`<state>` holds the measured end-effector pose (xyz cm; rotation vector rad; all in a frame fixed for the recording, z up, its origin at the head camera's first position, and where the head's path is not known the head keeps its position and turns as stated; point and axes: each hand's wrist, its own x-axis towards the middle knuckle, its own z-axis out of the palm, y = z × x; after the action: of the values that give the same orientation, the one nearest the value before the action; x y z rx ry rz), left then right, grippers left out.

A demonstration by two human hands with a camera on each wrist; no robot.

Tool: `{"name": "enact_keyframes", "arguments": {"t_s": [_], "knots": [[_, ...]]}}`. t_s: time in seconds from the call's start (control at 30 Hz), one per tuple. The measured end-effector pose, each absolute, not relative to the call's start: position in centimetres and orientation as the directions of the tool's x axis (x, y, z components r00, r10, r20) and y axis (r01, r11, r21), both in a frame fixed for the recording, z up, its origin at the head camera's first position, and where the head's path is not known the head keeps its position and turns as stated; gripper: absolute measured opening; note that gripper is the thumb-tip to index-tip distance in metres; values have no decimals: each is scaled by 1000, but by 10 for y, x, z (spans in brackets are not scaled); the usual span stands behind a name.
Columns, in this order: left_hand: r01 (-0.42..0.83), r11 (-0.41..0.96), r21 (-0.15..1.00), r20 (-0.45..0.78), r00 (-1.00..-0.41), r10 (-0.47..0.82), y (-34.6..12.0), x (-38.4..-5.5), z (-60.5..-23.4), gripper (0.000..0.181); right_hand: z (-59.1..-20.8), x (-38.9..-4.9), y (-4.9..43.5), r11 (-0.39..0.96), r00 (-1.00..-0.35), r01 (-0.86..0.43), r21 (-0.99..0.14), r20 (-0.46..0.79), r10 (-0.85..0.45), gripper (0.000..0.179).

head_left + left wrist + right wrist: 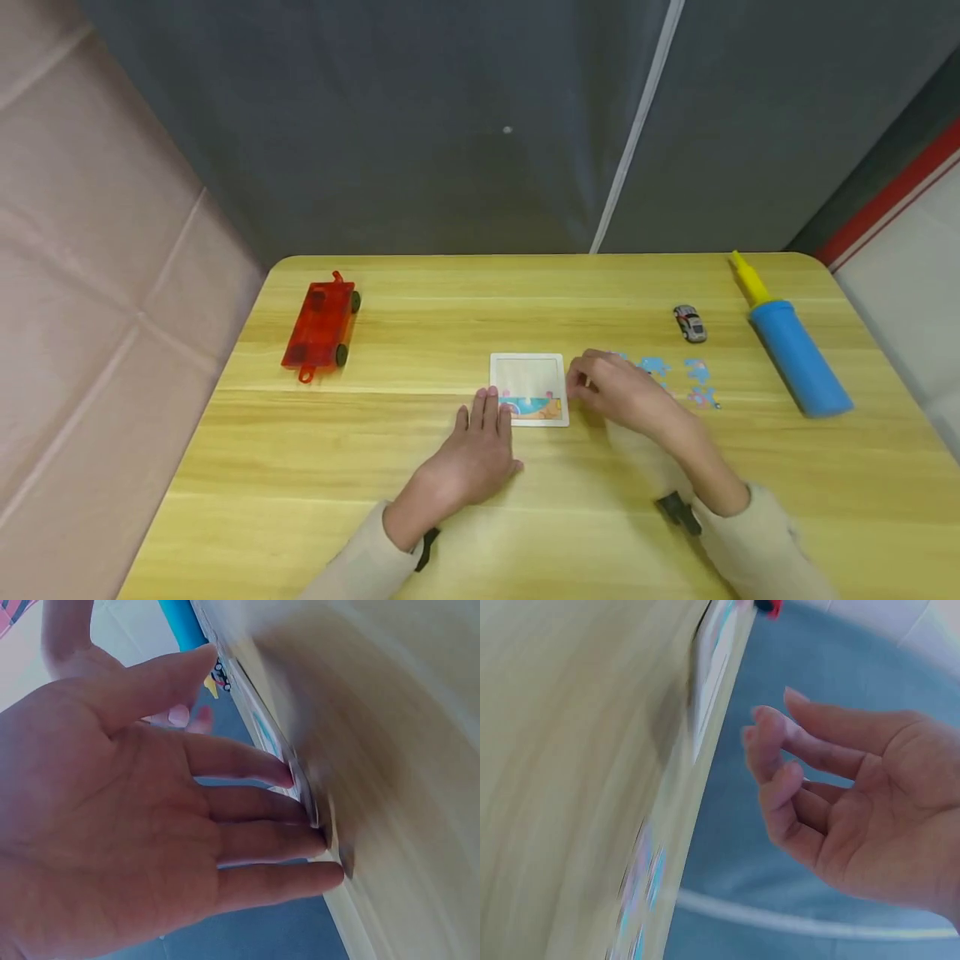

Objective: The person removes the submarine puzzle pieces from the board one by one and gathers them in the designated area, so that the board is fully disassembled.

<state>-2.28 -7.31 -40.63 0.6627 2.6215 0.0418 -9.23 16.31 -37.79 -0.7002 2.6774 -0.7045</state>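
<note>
A small square puzzle board [528,375] with a white border lies mid-table. Along its bottom sits a strip of joined puzzle pieces [534,407], showing a blue and sandy picture. My left hand [480,458] stretches its fingers over the board's lower left corner, fingertips touching it. In the left wrist view, the fingers [255,840] are straight and spread. Just off the board's right edge hovers my right hand [615,387]. The right wrist view shows that hand [855,795] with loosely curled fingers, thumb apart from them and nothing between. Loose puzzle pieces [698,371] lie right of it, some hidden behind it.
Toward the left of the table is a red toy cart [318,327] with black wheels. A silver toy car [690,323] stands behind the loose pieces. Further right lies a blue hand pump [801,358] with a yellow nozzle. A dark grey curtain [420,133] hangs behind the table.
</note>
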Motion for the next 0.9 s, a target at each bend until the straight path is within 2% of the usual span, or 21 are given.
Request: {"name": "enact_keyframes", "arguments": {"t_s": [0.1,0.27,0.47,0.5,0.63,0.77,0.9], "knots": [[486,867,107,-382,-785,487,-75,-24,-410,77,-378,-90,146,744,-815,-388,-544,-174,-552,5],[512,854,89,-347,-788,509,-77,-27,-426,77,-385,-87,133,782,-814,-359,-509,-240,-529,11],[532,838,122,-243,-802,545,-79,-33,-441,76,-389,-87,133,797,-820,-352,-490,-250,-516,11],[525,837,154,-242,-801,548,-77,-34,-438,76,-389,-87,133,798,-822,-348,-492,-249,-512,11],[477,848,229,-310,-791,528,-67,-32,-418,73,-393,-87,133,803,-826,-342,-487,-252,-505,7],[465,870,164,-389,-780,490,-57,-25,-396,71,-396,-88,132,810,-830,-331,-485,-259,-495,5],[475,872,117,-397,-783,480,-52,-21,-392,71,-398,-88,132,808,-833,-330,-488,-252,-493,9]]}}
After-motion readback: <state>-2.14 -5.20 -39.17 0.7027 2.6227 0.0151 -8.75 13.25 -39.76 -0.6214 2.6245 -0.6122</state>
